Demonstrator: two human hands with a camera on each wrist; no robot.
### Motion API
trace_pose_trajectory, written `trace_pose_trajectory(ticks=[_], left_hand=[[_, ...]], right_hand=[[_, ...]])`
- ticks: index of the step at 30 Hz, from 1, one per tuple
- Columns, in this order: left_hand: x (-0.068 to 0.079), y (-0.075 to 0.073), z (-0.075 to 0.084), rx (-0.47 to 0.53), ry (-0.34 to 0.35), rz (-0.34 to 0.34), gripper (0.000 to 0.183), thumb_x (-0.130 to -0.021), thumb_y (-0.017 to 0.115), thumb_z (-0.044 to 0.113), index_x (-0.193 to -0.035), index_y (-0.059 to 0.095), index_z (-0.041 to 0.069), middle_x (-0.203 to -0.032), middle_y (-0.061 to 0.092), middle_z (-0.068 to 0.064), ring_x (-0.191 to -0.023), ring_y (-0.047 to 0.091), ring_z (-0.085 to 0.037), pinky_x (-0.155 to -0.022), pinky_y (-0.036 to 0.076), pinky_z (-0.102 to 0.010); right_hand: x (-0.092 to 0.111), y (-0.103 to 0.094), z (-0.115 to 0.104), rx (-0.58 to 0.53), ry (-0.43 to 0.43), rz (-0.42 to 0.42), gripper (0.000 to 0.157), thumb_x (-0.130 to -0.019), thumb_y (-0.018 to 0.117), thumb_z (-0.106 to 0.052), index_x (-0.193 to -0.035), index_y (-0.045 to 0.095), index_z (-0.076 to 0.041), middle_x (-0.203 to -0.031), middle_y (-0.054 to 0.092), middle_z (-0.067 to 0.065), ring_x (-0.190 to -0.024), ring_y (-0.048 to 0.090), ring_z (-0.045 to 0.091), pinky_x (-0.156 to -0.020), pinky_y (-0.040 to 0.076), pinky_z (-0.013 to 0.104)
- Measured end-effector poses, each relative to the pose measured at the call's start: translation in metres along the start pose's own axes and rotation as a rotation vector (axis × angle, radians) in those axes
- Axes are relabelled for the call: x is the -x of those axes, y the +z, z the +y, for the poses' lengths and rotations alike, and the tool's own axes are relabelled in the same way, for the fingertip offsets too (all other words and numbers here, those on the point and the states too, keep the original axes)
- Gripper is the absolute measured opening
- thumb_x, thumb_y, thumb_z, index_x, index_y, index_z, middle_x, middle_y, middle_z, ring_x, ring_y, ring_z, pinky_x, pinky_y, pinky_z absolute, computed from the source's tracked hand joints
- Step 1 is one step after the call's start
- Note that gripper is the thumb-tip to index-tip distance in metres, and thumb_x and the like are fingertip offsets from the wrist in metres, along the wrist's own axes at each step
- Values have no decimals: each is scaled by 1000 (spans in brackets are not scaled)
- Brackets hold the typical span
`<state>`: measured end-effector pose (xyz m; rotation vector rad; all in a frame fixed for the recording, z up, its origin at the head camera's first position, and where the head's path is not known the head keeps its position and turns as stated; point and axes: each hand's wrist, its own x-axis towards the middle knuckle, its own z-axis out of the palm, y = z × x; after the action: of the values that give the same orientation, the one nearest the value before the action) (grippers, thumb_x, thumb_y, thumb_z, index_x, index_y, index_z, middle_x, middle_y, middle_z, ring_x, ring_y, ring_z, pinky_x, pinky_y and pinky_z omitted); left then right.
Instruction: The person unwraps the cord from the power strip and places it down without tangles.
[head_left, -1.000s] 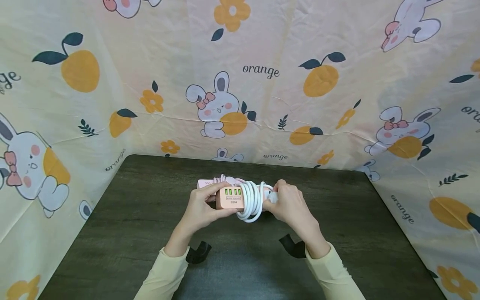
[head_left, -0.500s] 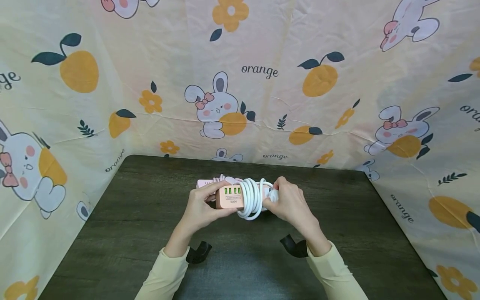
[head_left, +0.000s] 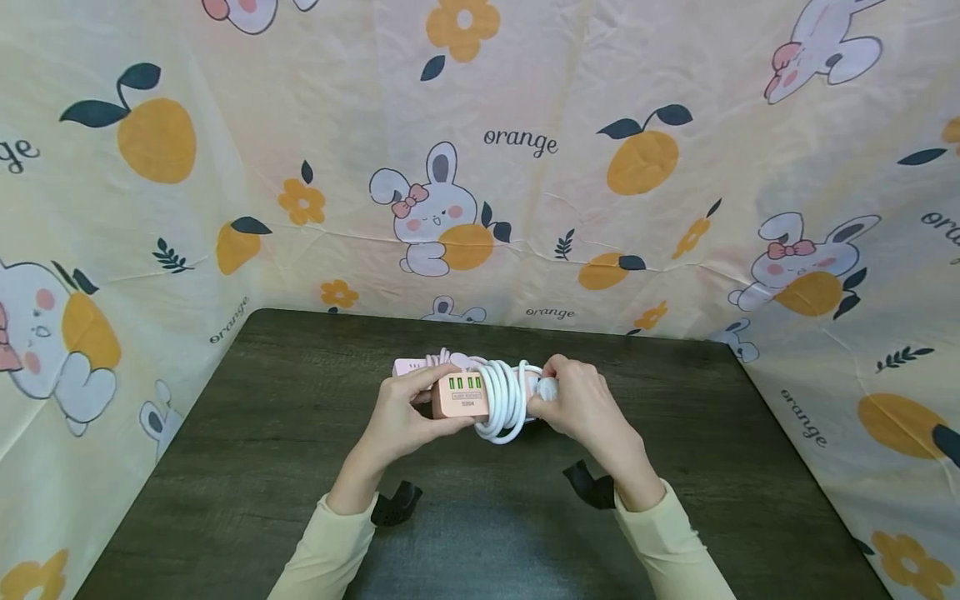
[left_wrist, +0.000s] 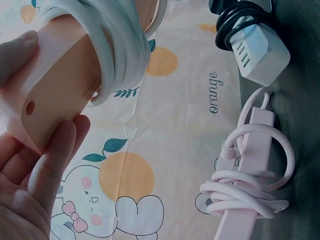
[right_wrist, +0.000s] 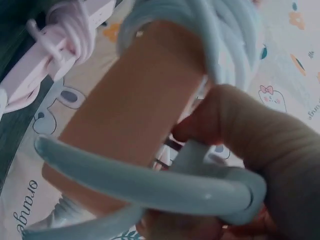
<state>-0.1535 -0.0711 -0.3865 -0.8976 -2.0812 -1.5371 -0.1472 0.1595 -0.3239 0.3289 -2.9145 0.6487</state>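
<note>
A peach power strip (head_left: 459,404) with a row of green-lined USB ports is held up above the dark table. My left hand (head_left: 405,408) grips its left end between thumb and fingers. Its thick white cord (head_left: 502,400) is wound round the middle in several loops. At the other end my right hand (head_left: 581,400) pinches the white plug (right_wrist: 200,160) of that cord. In the right wrist view the metal prongs point toward the side of the power strip; whether they enter a socket cannot be told. A loop of cord crosses in front there.
Behind the held strip, a pink power strip (left_wrist: 245,165) wrapped in its pink cord lies on the table (head_left: 315,467). Beside it is a white power block (left_wrist: 262,50) wound with black cord. A printed cloth (head_left: 300,125) with rabbits and oranges walls the table's back and sides.
Both hands and the peach power strip keep nearly the same place. The right forearm has shifted very slightly to the right.
</note>
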Motion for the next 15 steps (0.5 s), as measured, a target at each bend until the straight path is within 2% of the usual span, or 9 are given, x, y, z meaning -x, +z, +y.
trace_pose_trajectory(ticks=[3, 9, 15], left_hand=[[3, 0, -1, 7, -7, 1, 57, -55, 86, -8, -106, 62, -13, -95, 66, -22, -78, 65, -25, -62, 56, -29], [1, -3, -1, -42, 31, -11, 53, -59, 87, 2, -107, 65, -3, -93, 68, -12, -69, 58, -11, -54, 52, -23], [2, -4, 0, -59, 61, 6, 52, -60, 87, 6, -107, 66, 0, -88, 67, -11, -63, 54, -10, -49, 48, -22]], right_hand=[[0, 0, 1, -9, -28, -16, 19, -69, 69, -11, -84, 60, -3, -68, 56, 5, -54, 46, 16, -47, 38, 27], [2, 5, 4, -39, -11, -14, 21, -69, 68, -14, -85, 56, -5, -70, 54, 3, -54, 45, 16, -47, 37, 26], [4, 9, 7, -44, -4, 35, 21, -68, 66, -14, -84, 55, -6, -71, 55, 3, -57, 46, 17, -49, 38, 28]])
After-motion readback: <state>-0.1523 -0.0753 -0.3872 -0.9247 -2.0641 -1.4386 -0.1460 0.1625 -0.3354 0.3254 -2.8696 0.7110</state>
